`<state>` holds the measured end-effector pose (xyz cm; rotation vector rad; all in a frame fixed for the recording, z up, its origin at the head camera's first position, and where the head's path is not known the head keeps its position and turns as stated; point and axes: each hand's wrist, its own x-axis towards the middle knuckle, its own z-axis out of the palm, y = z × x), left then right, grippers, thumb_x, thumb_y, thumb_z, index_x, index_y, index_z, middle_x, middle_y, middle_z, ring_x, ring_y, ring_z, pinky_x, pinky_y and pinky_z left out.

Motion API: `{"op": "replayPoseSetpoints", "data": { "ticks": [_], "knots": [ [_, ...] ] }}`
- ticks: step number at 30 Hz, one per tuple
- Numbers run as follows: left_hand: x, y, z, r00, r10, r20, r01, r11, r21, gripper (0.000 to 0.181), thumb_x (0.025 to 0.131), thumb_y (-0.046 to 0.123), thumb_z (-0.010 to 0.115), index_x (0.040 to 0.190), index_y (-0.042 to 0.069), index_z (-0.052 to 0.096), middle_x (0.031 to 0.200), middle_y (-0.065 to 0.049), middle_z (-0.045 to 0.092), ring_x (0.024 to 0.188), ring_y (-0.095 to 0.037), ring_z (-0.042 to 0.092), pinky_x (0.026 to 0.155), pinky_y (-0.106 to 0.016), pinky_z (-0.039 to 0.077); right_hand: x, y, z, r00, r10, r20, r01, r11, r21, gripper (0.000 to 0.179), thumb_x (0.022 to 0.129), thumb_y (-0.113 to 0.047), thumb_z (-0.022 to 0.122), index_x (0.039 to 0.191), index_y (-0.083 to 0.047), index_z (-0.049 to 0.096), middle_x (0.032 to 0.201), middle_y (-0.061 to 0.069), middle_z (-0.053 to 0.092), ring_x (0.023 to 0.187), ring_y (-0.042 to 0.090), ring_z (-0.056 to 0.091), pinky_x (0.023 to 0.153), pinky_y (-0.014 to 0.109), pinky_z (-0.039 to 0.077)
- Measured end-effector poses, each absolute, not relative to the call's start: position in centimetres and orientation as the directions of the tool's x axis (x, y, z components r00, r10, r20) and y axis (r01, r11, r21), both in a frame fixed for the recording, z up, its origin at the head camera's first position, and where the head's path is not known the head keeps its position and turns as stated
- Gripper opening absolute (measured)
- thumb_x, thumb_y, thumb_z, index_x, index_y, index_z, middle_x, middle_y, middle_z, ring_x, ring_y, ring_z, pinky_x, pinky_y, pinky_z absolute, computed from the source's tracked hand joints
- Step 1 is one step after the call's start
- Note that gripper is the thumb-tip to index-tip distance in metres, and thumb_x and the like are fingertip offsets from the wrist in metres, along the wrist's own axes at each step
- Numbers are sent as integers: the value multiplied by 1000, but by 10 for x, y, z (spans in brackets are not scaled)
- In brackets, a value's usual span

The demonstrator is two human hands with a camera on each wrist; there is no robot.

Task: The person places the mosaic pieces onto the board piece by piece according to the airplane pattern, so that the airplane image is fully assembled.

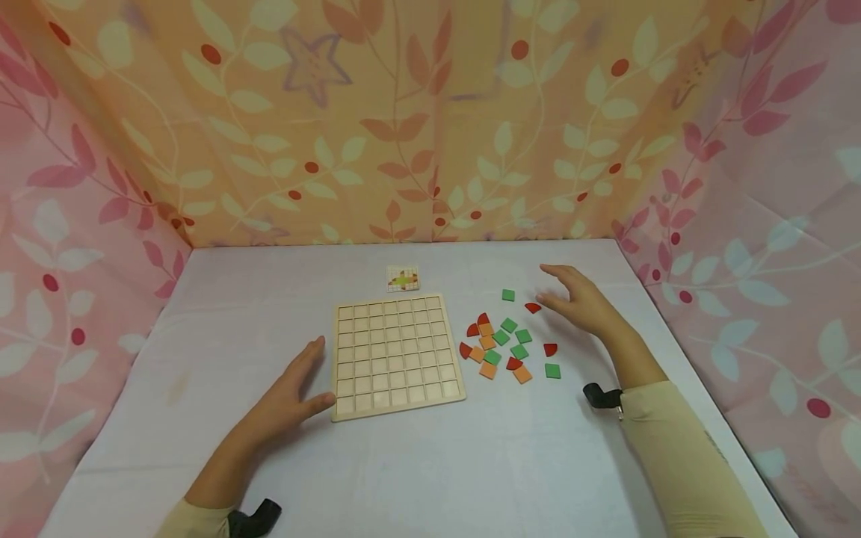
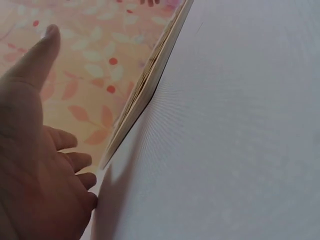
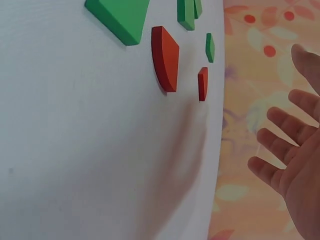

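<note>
A square wooden grid board [image 1: 393, 359] lies on the table, all its cells bare. Beside its left edge my left hand [image 1: 285, 392] is spread, thumb close to the front left corner; in the left wrist view the hand [image 2: 40, 150] has nothing in it and the board's edge [image 2: 145, 92] rises past it. My right hand [image 1: 581, 302] hovers with fingers extended by a red quarter-circle piece [image 1: 533, 307]. In the right wrist view its fingers [image 3: 280, 142] hold nothing, and a red piece [image 3: 167, 60] and a green piece [image 3: 120, 17] lie on the cloth.
Several green squares [image 1: 523, 336], orange squares [image 1: 488, 370] and red quarter-circles [image 1: 551, 349] are scattered right of the board. Behind it lies a small pattern card [image 1: 403, 279]. Floral curtains [image 1: 430, 134] wall the white table [image 1: 430, 478] at the back and sides.
</note>
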<state>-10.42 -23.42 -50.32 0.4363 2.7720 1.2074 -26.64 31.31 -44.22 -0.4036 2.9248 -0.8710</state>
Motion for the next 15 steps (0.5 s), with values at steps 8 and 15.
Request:
{"op": "replayPoseSetpoints", "data": {
  "ticks": [8,15],
  "knots": [
    [-102,-232,-510,-954,298,-12,221,735,641,118,81,58,80,166,14,12,172,-15,14,157,-41,12,121,-68,21,-272,310,-451,-960,-278,15,-235,783,-576,68,97,-39,71,156,-18,45,159,14,42,149,39,34,119,68,30],
    [-103,-233,-516,-950,314,-3,248,755,607,122,76,67,80,165,12,17,171,-14,19,157,-39,12,122,-67,20,-276,305,-458,-954,-298,-20,-236,793,-561,63,97,-34,71,152,-12,49,156,15,47,147,39,36,120,65,30]
  ]
}}
